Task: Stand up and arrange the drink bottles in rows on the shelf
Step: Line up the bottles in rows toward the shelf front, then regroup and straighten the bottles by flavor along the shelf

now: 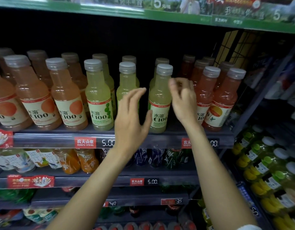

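C100 drink bottles stand upright in rows on the dark shelf (pixel 60 138): orange ones (pixel 35 92) at left, pale green ones (pixel 97 95) in the middle, red ones (pixel 221 100) at right. My left hand (pixel 130 120) is raised in front of a green bottle (pixel 127 80), fingers spread and relaxed, thumb close to the front green bottle (pixel 160 100). My right hand (pixel 183 98) hovers just right of that front bottle, fingers loosely curled and holding nothing. Neither hand grips a bottle.
Green banner of the shelf above (pixel 176 15) overhangs the bottle caps. Lower shelves hold tea and juice bottles (pixel 83 161). A second rack with yellow-green bottles (pixel 263 166) stands at the right. Price strips (pixel 108 142) line the shelf front.
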The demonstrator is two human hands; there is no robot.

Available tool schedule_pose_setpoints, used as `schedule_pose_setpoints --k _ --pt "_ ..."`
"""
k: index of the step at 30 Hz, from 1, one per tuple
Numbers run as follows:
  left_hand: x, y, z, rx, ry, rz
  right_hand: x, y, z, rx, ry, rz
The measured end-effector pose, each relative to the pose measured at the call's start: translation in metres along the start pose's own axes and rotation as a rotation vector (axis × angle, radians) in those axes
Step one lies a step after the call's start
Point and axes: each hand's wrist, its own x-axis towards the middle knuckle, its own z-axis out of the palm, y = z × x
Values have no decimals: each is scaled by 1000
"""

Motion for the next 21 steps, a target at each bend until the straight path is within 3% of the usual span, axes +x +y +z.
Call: schedule_pose_setpoints --k 2,7,12,21 --pt "-1 5 7 24 -101 22 0 15 2 237 17 59" --pt "8 6 27 185 -273 33 -8 26 27 463 -342 263" --pt "5 4 38 222 -333 37 -11 30 32 545 -338 287" --pt "5 -4 31 210 -295 19 -11 23 37 591 -370 269"
